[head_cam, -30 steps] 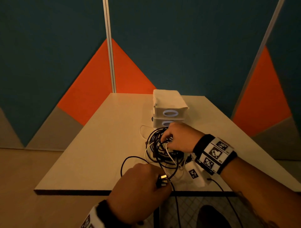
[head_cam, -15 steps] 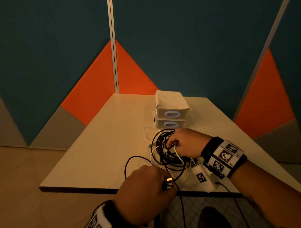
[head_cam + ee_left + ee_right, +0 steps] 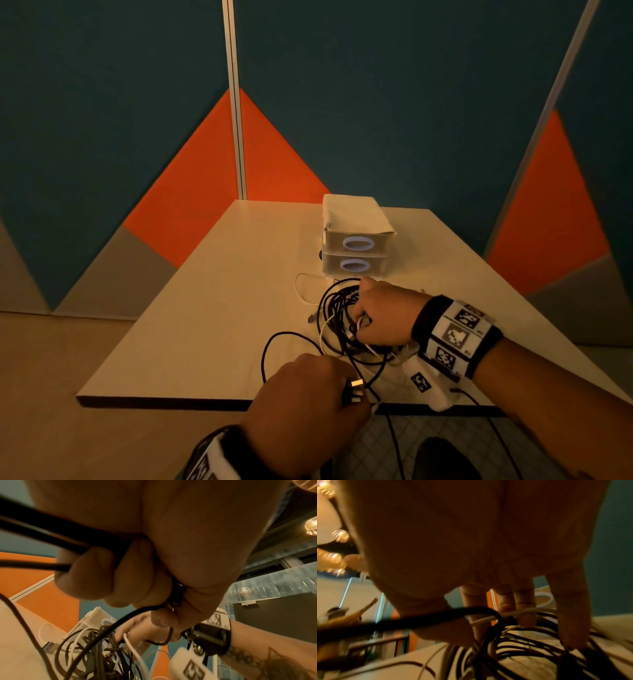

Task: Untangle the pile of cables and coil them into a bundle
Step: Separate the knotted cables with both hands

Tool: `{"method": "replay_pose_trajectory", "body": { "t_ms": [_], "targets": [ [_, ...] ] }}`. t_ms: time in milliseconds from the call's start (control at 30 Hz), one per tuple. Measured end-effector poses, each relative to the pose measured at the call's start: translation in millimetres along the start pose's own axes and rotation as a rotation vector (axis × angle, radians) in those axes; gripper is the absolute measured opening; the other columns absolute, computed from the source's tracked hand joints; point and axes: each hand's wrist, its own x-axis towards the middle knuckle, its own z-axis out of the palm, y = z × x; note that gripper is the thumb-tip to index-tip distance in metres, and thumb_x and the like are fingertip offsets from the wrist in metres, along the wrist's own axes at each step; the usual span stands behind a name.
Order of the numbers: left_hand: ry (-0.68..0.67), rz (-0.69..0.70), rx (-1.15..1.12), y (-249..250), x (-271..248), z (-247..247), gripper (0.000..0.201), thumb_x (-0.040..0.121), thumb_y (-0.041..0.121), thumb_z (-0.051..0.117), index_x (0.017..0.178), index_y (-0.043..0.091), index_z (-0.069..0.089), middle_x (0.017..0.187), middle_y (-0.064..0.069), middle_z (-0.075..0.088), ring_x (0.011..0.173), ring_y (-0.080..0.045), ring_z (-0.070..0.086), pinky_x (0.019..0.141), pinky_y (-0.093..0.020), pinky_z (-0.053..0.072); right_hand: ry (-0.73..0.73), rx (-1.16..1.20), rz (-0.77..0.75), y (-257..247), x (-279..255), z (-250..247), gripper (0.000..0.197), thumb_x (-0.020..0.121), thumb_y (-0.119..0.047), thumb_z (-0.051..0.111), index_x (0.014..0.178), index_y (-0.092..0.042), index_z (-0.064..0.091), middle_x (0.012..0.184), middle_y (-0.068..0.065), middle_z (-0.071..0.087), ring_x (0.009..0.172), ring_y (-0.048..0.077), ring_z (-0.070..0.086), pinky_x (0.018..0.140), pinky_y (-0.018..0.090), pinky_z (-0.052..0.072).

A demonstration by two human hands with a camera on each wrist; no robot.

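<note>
A tangle of black and white cables (image 3: 337,318) lies on the table's near right part, also seen in the left wrist view as the pile (image 3: 96,654) and in the right wrist view as the pile (image 3: 518,646). My left hand (image 3: 308,394) is a fist at the front edge, gripping black cable (image 3: 51,534) with metal plug ends (image 3: 356,390) poking out. My right hand (image 3: 380,315) sits on the pile, its fingers (image 3: 525,609) curled among the strands and hooked around a white cable (image 3: 488,620).
Two stacked white boxes (image 3: 356,236) with glowing rings stand just behind the pile. A loose white cable loop (image 3: 303,287) lies to their left. The beige table (image 3: 205,308) ends at a dark front edge (image 3: 164,402); partition walls surround it.
The head view has drifted slightly. My right hand has dug a little deeper into the pile; my left fist stays at the front edge with the plugs.
</note>
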Motion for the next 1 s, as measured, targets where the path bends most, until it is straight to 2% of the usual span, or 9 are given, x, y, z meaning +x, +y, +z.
{"method": "replay_pose_trajectory", "body": {
  "t_ms": [133, 233, 333, 433, 500, 600, 767, 900, 1000],
  "targets": [
    [0.011, -0.013, 0.001, -2.2, -1.2, -0.8, 0.030, 0.092, 0.050, 0.054, 0.077, 0.025, 0.056, 0.079, 0.006, 0.060, 0.073, -0.010, 0.059, 0.067, -0.027, 0.049, -0.014, 0.073, -0.005, 6.6, -0.7, -8.4, 0.016, 0.090, -0.035, 0.059, 0.088, -0.023, 0.070, 0.113, 0.003, 0.047, 0.097, 0.021, 0.057, 0.092, 0.040, 0.052],
    [0.015, -0.017, 0.005, -6.2, -1.0, -0.9, 0.029, 0.094, 0.047, 0.055, 0.080, 0.022, 0.059, 0.081, 0.004, 0.062, 0.074, -0.011, 0.061, 0.068, -0.029, 0.050, 0.000, 0.169, -0.039, 13.5, -1.4, -16.2, 0.036, 0.094, -0.026, 0.049, 0.062, -0.031, 0.064, 0.082, 0.001, 0.059, 0.073, 0.016, 0.055, 0.075, 0.041, 0.050],
    [0.012, -0.023, -0.007, -9.3, 0.4, 0.2, 0.029, 0.095, 0.046, 0.055, 0.084, 0.020, 0.063, 0.082, 0.004, 0.063, 0.075, -0.010, 0.062, 0.074, -0.034, 0.056, -0.011, 0.187, -0.016, 17.7, -1.9, -23.5, 0.034, 0.101, -0.026, 0.043, 0.074, -0.019, 0.062, 0.077, 0.004, 0.057, 0.071, 0.015, 0.050, 0.072, 0.041, 0.044],
    [0.006, -0.022, -0.010, -10.0, 1.9, 1.2, 0.028, 0.094, 0.047, 0.055, 0.083, 0.022, 0.063, 0.082, 0.006, 0.064, 0.075, -0.010, 0.063, 0.075, -0.035, 0.057, -0.013, 0.277, -0.010, 23.4, -3.6, -27.1, 0.032, 0.101, -0.035, 0.051, 0.085, -0.016, 0.072, 0.058, -0.012, 0.060, 0.052, -0.001, 0.050, 0.055, 0.016, 0.039],
    [0.001, -0.024, -0.016, -9.3, 2.4, 1.0, 0.028, 0.094, 0.046, 0.056, 0.079, 0.023, 0.060, 0.081, 0.006, 0.063, 0.075, -0.010, 0.063, 0.073, -0.033, 0.056, -0.038, 0.281, -0.025, 26.7, -4.4, -27.6, 0.022, 0.095, -0.034, 0.060, 0.089, -0.021, 0.077, 0.066, -0.013, 0.068, 0.059, -0.002, 0.056, 0.061, 0.017, 0.043],
    [-0.008, -0.025, -0.025, -8.3, 2.3, 1.2, 0.027, 0.095, 0.044, 0.056, 0.080, 0.023, 0.062, 0.080, 0.004, 0.064, 0.075, -0.011, 0.063, 0.072, -0.032, 0.055, -0.057, 0.277, -0.036, 28.2, -3.5, -26.8, 0.014, 0.090, -0.027, 0.065, 0.092, -0.022, 0.078, 0.087, -0.004, 0.074, 0.079, 0.012, 0.066, 0.075, 0.029, 0.050],
    [-0.011, -0.033, -0.030, -10.0, 1.5, 2.6, 0.026, 0.096, 0.044, 0.056, 0.089, 0.021, 0.067, 0.085, 0.004, 0.066, 0.079, -0.011, 0.064, 0.076, -0.034, 0.057, -0.014, 0.262, -0.045, 26.2, -7.0, -23.9, 0.016, 0.086, -0.017, 0.065, 0.093, -0.021, 0.079, 0.081, -0.008, 0.073, 0.069, 0.003, 0.060, 0.065, 0.019, 0.043],
    [-0.021, -0.037, -0.043, -11.6, 2.7, 4.4, 0.026, 0.095, 0.045, 0.056, 0.091, 0.023, 0.068, 0.086, 0.006, 0.066, 0.079, -0.010, 0.065, 0.079, -0.037, 0.058, 0.000, 0.272, -0.046, 27.5, -10.6, -25.6, 0.017, 0.086, -0.015, 0.066, 0.088, -0.027, 0.076, 0.086, -0.012, 0.072, 0.076, 0.004, 0.065, 0.067, 0.018, 0.045],
    [-0.035, -0.037, -0.047, -10.9, 3.3, 3.9, 0.026, 0.095, 0.046, 0.057, 0.090, 0.024, 0.068, 0.087, 0.007, 0.067, 0.080, -0.009, 0.066, 0.080, -0.035, 0.059, 0.068, 0.439, 0.003, 32.7, -12.4, -20.3, 0.017, 0.084, -0.014, 0.075, 0.098, -0.024, 0.072, 0.095, -0.006, 0.072, 0.079, 0.006, 0.068, 0.060, 0.012, 0.048]
  ]
}}
